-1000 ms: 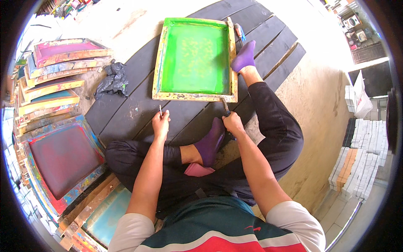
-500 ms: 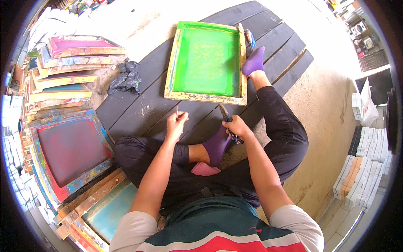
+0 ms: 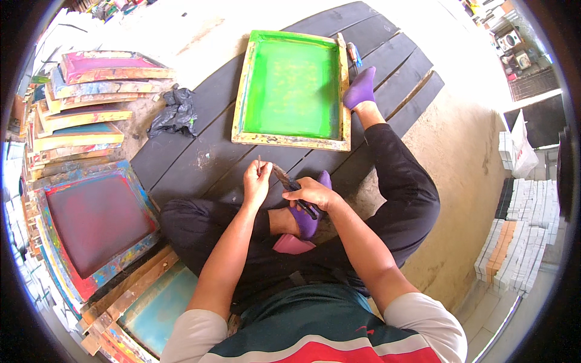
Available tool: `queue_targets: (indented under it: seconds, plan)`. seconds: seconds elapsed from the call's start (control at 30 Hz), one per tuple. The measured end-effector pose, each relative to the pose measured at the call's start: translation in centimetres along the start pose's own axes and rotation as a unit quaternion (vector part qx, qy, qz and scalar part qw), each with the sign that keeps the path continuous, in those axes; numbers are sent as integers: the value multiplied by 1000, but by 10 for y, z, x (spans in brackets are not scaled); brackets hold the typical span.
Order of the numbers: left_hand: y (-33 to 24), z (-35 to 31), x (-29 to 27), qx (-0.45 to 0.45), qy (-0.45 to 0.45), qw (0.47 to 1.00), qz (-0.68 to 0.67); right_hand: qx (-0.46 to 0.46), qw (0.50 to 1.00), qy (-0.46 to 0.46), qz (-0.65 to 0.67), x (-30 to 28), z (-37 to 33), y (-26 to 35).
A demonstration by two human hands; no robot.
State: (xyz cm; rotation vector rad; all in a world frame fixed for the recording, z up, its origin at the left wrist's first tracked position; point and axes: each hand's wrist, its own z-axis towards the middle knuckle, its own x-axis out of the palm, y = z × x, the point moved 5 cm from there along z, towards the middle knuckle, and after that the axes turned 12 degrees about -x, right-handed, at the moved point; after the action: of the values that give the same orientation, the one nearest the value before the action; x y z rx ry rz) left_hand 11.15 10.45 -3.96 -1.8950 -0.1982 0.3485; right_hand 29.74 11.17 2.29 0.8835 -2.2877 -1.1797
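My left hand [image 3: 256, 184] pinches a small thin rod [image 3: 259, 162], brownish and upright; its exact kind is too small to make out. Closed around dark-handled pliers [image 3: 288, 183], my right hand [image 3: 315, 193] holds their worn metal head toward the left fingertips, very near them. Beyond both hands, a screen printing frame [image 3: 348, 124] with a wooden border and bright green mesh lies flat on the dark slatted platform [image 3: 206, 160]. Neither hand touches the frame.
Stacked printing frames [image 3: 100, 115] stand at the left, with a maroon-meshed frame [image 3: 100, 218] nearer. A crumpled black plastic bag [image 3: 174, 112] lies by the platform's left edge. A blue-and-orange tool [image 3: 354, 54] lies beyond my purple-socked foot [image 3: 361, 88]. White stacks [image 3: 514, 248] stand at right.
My right hand has moved left with the pliers, bringing their head close to the rod in my left hand. My left hand has shifted slightly. The green frame stays on the platform.
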Motion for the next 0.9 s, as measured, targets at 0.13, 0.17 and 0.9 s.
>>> queue_targets:
  seconds: [0.13, 0.17, 0.9]
  plan:
    - [-1, 1, 2, 11, -13, 998, 54, 46, 997, 32, 51, -1, 1, -7]
    - [4, 3, 1, 5, -12, 998, 57, 59, 995, 31, 78, 1, 0, -9]
    - [68, 86, -155, -206, -379, 900, 53, 105, 975, -177, 84, -113, -29, -37]
